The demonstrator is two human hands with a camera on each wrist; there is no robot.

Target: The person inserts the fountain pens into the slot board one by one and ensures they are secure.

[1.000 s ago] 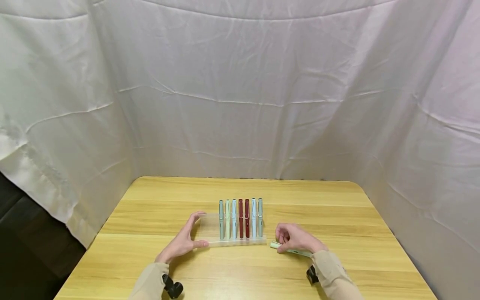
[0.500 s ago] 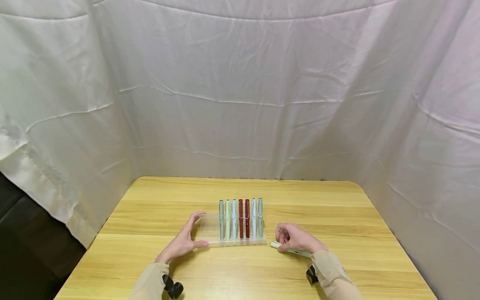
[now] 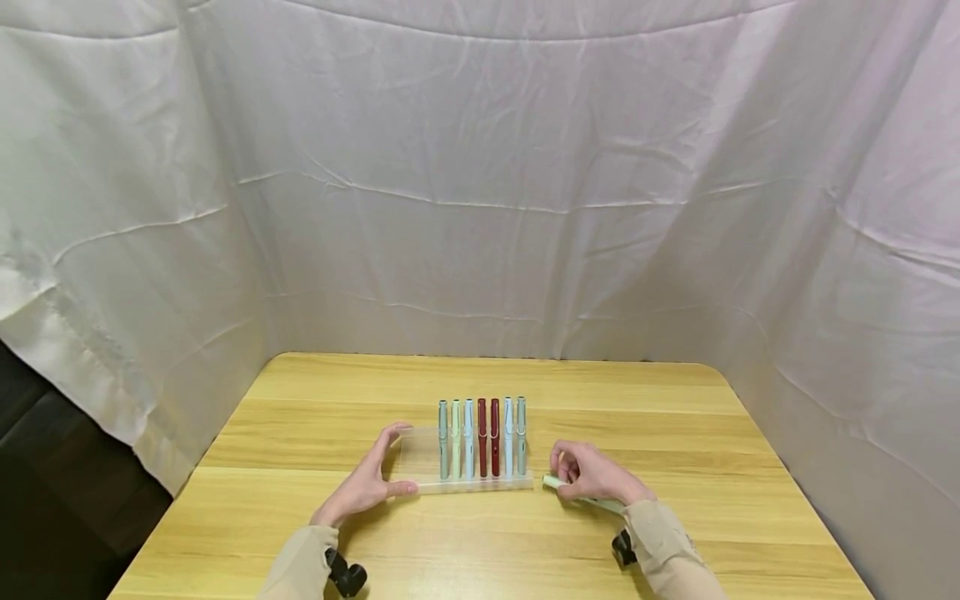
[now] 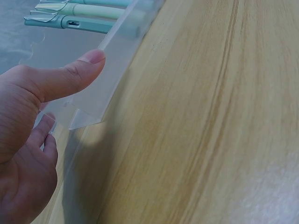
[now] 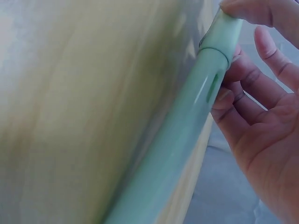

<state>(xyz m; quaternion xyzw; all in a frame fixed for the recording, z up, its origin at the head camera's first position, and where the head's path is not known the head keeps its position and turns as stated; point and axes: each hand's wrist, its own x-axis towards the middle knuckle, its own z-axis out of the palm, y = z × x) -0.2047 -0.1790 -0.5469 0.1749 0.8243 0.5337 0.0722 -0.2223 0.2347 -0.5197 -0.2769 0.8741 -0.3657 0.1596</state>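
A frosted clear pen stand (image 3: 420, 457) stands mid-table, with several capped pens side by side on it, in grey-green, pale green, light blue and dark red. My left hand (image 3: 365, 486) grips its left end, thumb on the front ledge and fingers at the back edge. In the left wrist view the thumb (image 4: 77, 77) presses the stand's ledge (image 4: 105, 88). Right of the stand, my right hand (image 3: 596, 475) pinches a pale green pen (image 3: 553, 482) near its cap. The pen (image 5: 187, 121) slants past the palm in the right wrist view, other fingers loosely bent behind it.
The wooden table (image 3: 480, 550) spreads around the stand, its far edge against a pale hanging cloth (image 3: 480, 208). Cloth also hangs on both sides. A dark surface (image 3: 67, 475) shows at the lower left. Both wrists carry small black cameras.
The cap end of the pale green pen has risen slightly in my right hand, which has shifted up a little. My left hand and the stand stay where they were.
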